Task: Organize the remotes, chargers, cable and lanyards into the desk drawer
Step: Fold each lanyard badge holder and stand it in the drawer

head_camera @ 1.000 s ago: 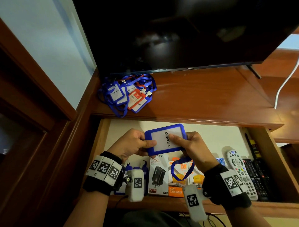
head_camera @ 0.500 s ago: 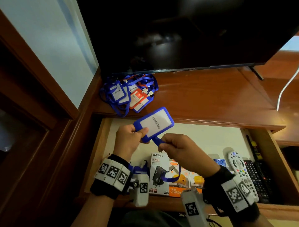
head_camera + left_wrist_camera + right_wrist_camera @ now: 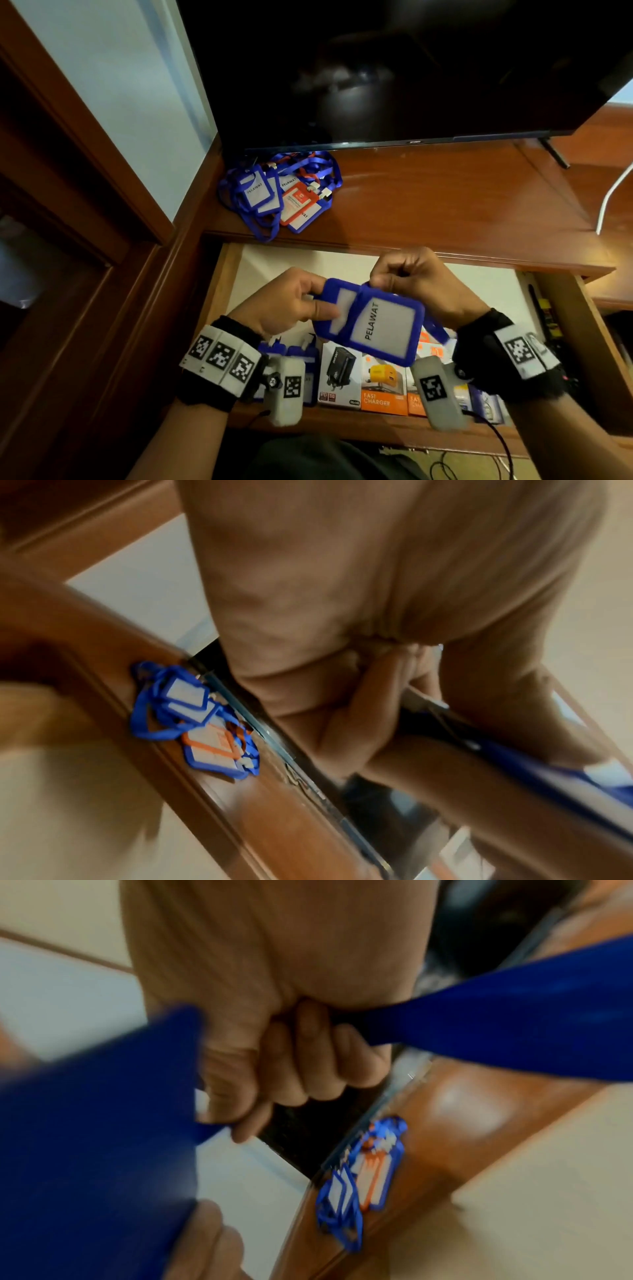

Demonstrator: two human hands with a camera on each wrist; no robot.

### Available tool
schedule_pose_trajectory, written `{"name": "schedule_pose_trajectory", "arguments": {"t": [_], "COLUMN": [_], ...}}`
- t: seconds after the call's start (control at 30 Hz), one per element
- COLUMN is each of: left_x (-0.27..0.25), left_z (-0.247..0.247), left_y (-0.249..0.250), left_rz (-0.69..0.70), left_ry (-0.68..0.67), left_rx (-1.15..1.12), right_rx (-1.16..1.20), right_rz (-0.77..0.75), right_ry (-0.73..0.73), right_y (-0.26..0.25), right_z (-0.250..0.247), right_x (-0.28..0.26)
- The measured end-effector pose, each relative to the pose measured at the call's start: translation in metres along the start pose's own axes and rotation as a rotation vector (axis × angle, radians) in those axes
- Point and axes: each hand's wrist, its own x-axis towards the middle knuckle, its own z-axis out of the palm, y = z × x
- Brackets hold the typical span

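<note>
Badge holder: while it hangs over the open drawer, the blue badge holder (image 3: 371,325) reading PELAWAT now lies flatter and lower than half a second ago, when it was tipped up toward the surface edge.
Strap: the blue strap (image 3: 436,330) now crosses the holder's face and trails off behind the right wrist; before, it looped down below the hands.
Left hand: the left hand (image 3: 291,303) pinches the holder's left end, thumb on top, as it did earlier.
Right hand: the right hand (image 3: 411,274) has risen to the holder's top edge, fingers curled tight round the strap.
Drawer: the drawer (image 3: 222,291) stands open; charger boxes (image 3: 363,380) sit along its front, unchanged.
Lanyard pile: the lanyard pile (image 3: 281,195) stays on the surface (image 3: 445,198) under the TV (image 3: 394,68).
</note>
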Motion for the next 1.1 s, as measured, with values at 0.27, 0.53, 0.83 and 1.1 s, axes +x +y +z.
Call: {"name": "schedule_pose_trajectory", "arguments": {"t": [0.27,0.53,0.83,1.1], "left_x": [0.012,0.021,0.019,0.009], "left_z": [0.012,0.009,0.003,0.01], "left_y": [-0.01,-0.02,-0.036,-0.019], "left_rz": [0.084,0.044,-0.074,-0.049], "left_ry": [0.384,0.882,0.442,0.033], "left_rx": [-0.317,-0.328,0.298,0.197], "right_rx": [0.593,0.2,-0.543,-0.112], "right_rz": [0.24,0.204,0.014,0.131], "right_ry": [0.233,0.119,-0.102,-0.033], "right_y": [0.04,0.038,0.001,0.034], "right_z": [0.044,0.077,0.039,0.011], "right_x": [0.017,0.019,0.006,0.001]}}
